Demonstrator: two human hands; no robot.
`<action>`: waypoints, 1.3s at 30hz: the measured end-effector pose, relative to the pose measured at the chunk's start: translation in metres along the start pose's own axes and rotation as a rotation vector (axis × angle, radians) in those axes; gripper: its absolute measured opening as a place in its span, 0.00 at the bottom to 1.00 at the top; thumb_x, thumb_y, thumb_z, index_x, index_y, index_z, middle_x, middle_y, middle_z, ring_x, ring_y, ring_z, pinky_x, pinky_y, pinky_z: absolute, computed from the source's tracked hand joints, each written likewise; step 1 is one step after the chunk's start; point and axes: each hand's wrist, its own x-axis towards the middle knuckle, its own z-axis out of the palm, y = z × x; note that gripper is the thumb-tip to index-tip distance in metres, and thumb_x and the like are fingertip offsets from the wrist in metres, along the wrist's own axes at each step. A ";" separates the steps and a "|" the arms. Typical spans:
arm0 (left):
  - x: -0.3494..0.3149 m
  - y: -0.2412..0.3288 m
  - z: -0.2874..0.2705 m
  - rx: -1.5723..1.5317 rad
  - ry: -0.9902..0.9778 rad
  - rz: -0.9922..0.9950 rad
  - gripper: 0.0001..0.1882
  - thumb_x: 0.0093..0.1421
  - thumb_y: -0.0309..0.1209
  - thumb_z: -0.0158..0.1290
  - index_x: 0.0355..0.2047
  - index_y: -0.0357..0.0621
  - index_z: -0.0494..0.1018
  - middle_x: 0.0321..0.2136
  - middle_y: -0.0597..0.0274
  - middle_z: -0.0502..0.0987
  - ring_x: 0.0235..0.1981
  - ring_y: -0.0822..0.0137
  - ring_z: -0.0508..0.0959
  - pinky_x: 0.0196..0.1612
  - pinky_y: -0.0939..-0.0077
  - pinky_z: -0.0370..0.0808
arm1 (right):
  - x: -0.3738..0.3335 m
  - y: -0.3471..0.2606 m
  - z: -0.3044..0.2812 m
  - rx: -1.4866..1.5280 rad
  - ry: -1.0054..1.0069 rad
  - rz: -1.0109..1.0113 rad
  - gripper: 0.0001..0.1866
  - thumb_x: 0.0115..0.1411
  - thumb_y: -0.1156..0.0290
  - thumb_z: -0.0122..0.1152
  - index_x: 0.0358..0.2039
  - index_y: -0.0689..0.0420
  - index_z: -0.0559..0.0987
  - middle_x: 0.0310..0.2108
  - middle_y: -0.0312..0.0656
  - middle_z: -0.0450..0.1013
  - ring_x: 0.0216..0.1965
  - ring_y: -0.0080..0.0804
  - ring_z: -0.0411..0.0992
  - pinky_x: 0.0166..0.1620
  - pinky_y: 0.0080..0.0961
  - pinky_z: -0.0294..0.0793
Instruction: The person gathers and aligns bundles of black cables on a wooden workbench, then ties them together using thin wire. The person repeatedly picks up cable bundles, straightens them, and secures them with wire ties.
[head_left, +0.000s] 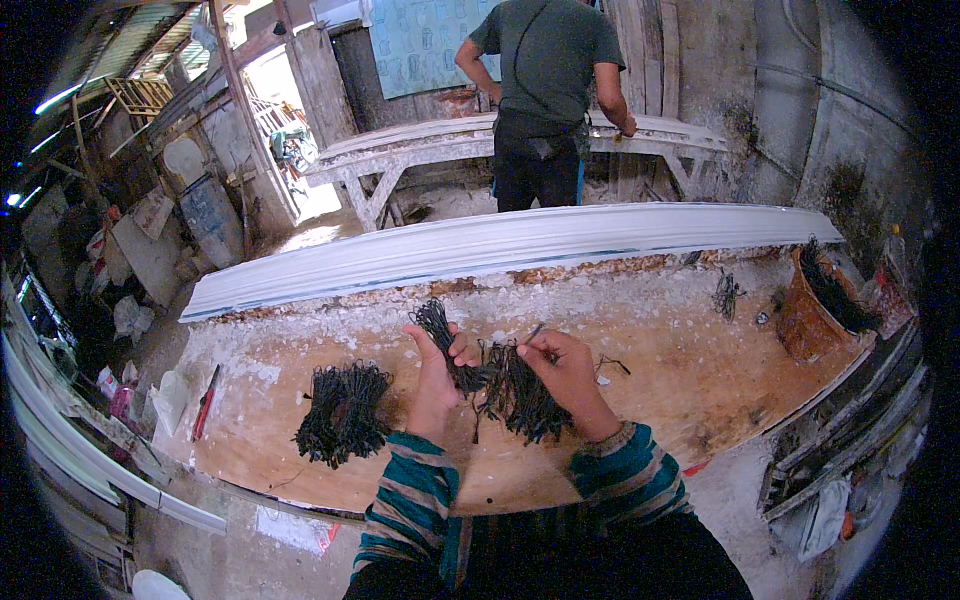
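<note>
My left hand (434,380) is closed around a bundle of thin dark looped strands, maybe wire ties (434,322), whose loops stick up past the thumb. Just to its right, my right hand (566,372) pinches a short dark strand (535,334) between thumb and fingertips. Beneath and beside the right hand lies a loose heap of the same strands (525,402) on the wooden table (640,400). Left of my left wrist, two bundles (342,412) rest side by side on the tabletop.
A rusty orange bucket (806,318) full of dark strands stands at the table's right end, near a small tangle (727,296). A red-handled tool (204,406) lies far left. Long white mouldings (500,242) line the far edge. Beyond, a person (552,90) works at another bench (350,170).
</note>
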 end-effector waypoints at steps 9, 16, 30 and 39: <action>-0.013 -0.016 0.021 0.017 -0.050 -0.102 0.38 0.45 0.72 0.32 0.33 0.49 0.63 0.14 0.71 0.58 0.16 0.76 0.62 0.20 0.81 0.64 | -0.009 -0.026 -0.004 -0.188 0.086 -0.413 0.08 0.50 0.73 0.60 0.33 0.53 0.78 0.30 0.38 0.75 0.32 0.34 0.72 0.47 0.34 0.62; -0.024 -0.021 0.033 0.128 0.015 -0.092 0.40 0.48 0.71 0.29 0.37 0.47 0.64 0.19 0.71 0.65 0.17 0.78 0.64 0.17 0.90 0.61 | -0.018 -0.011 0.017 -0.518 -0.011 -0.622 0.13 0.46 0.71 0.61 0.36 0.49 0.78 0.37 0.30 0.74 0.43 0.29 0.68 0.53 0.37 0.54; -0.005 -0.024 0.002 0.086 0.016 -0.034 0.19 0.58 0.44 0.50 0.42 0.44 0.65 0.20 0.72 0.64 0.22 0.77 0.65 0.25 0.81 0.67 | -0.008 -0.014 0.007 -0.335 -0.162 -0.575 0.08 0.46 0.66 0.62 0.29 0.51 0.80 0.39 0.35 0.71 0.43 0.34 0.65 0.51 0.39 0.54; 0.004 -0.003 -0.014 -0.053 0.002 0.069 0.16 0.59 0.46 0.47 0.38 0.47 0.63 0.17 0.75 0.58 0.18 0.79 0.60 0.25 0.80 0.64 | 0.014 0.019 -0.020 -0.411 -0.066 -0.183 0.10 0.44 0.74 0.60 0.30 0.52 0.79 0.24 0.39 0.73 0.28 0.33 0.70 0.35 0.31 0.68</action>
